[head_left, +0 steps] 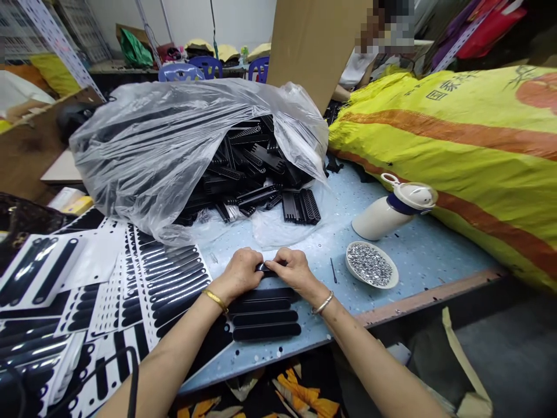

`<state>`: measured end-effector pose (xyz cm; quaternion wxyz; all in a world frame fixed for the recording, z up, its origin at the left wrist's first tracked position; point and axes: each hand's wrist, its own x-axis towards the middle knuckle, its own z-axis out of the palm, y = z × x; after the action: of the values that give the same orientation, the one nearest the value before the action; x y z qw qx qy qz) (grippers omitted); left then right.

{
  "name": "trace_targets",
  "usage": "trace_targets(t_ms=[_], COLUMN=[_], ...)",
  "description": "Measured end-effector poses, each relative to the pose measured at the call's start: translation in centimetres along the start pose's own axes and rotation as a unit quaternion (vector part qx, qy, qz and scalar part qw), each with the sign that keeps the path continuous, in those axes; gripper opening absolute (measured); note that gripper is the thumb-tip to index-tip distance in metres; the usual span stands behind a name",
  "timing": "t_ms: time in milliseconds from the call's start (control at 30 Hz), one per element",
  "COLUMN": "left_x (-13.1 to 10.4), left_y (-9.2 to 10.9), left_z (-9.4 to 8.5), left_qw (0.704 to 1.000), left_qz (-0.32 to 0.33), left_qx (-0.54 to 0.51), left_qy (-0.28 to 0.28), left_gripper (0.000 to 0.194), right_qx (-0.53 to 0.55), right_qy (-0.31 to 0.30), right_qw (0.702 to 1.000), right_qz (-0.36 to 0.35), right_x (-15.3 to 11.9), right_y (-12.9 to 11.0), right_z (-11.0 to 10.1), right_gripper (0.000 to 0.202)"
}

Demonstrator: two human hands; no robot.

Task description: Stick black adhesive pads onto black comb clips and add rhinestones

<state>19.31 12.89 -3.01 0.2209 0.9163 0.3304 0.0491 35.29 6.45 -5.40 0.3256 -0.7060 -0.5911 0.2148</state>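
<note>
My left hand (242, 270) and my right hand (296, 271) meet over the table, fingers closed on a narrow black strip (270, 270). Fingers cover much of it, so its exact kind is hard to make out. Just below my hands lie several flat black strips with rounded ends (266, 317), side by side. Left of them are white sheets carrying glossy black adhesive strips (176, 273). A shallow white bowl (394, 280) of small shiny metal pieces stands to the right, with a thin dark stick (333, 270) between it and my right hand.
A clear plastic bag (152, 139) full of black comb-like plastic pieces (252, 157) lies open behind my hands. A cream bottle (376, 217) leans beyond the bowl. The large yellow sack (470, 128) fills the right side. Another person's arm (343, 93) shows behind the cardboard (313, 46).
</note>
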Motion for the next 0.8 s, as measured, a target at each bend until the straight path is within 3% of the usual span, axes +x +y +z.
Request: trace_targets(t_ms=[267, 433, 633, 800], left_x=[0.0, -0.1, -1.4, -2.7], left_y=[0.1, 0.0, -0.8, -2.2], left_z=[-0.3, -0.2, -1.0, -1.6], left_qw=[1.000, 1.000, 1.000, 0.999], left_qz=[0.000, 0.004, 0.004, -0.025], left_qx=[0.003, 0.001, -0.009, -0.031], left_qy=[-0.003, -0.007, 0.009, 0.026], left_gripper=[0.007, 0.010, 0.034, 0.015], right_qx=[-0.021, -0.010, -0.019, -0.014], right_qy=[0.039, 0.027, 0.010, -0.010], right_qw=[0.999, 0.999, 0.998, 0.998], right_qz=[-0.002, -0.026, -0.060, -0.067], right_x=[-0.1, 0.1, 0.5, 1.0], right_y=[0.5, 0.6, -0.2, -0.8], right_z=[0.7, 0.0, -0.6, -0.2], right_gripper=[0.035, 0.045, 0.031, 0.022])
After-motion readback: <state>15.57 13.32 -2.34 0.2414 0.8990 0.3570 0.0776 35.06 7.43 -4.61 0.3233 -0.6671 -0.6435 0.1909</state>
